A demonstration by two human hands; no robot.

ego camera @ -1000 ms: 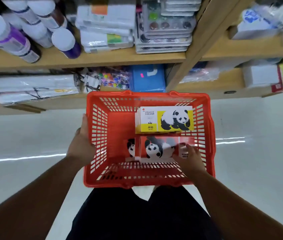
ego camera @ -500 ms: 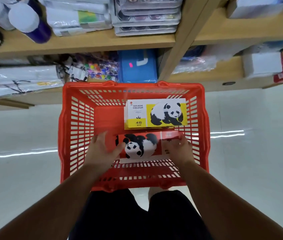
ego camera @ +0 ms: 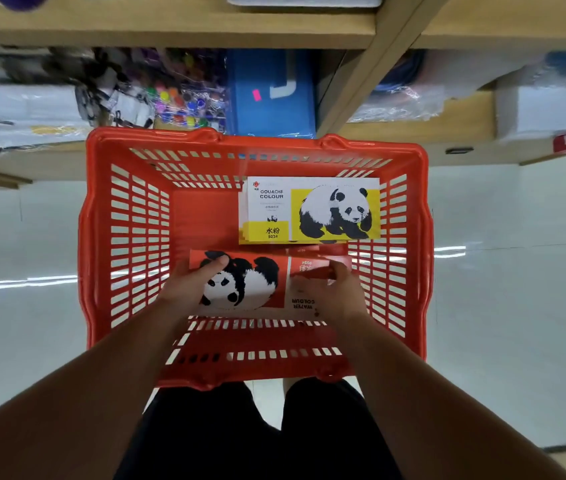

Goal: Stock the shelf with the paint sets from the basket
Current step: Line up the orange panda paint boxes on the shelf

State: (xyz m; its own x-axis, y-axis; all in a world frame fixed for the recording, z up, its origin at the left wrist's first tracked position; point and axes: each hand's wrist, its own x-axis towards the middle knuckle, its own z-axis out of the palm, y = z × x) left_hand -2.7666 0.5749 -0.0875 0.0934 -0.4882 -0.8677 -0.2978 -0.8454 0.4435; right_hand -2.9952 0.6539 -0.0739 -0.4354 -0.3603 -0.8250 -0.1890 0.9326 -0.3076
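An orange plastic basket (ego camera: 125, 237) stands on the floor in front of me. Inside, at the far right, lies a yellow and white gouache paint set (ego camera: 309, 209) with a panda on it. Nearer to me is a red water colour paint set (ego camera: 257, 282), also with a panda. My left hand (ego camera: 195, 282) grips its left end, thumb on top. My right hand (ego camera: 330, 292) grips its right end. More red boxes seem to lie under it, mostly hidden.
Wooden shelves (ego camera: 170, 29) rise just beyond the basket. The low shelf holds a blue case (ego camera: 271, 95), a bag of small paint pots (ego camera: 181, 102) and white wrapped packs (ego camera: 15, 112). A slanted shelf post (ego camera: 354, 84) divides the bays. Pale floor (ego camera: 517, 271) lies either side.
My left hand left the basket's rim, reached inside and took the red paint set's left end. My right hand stayed on its right end. The view tilted down.
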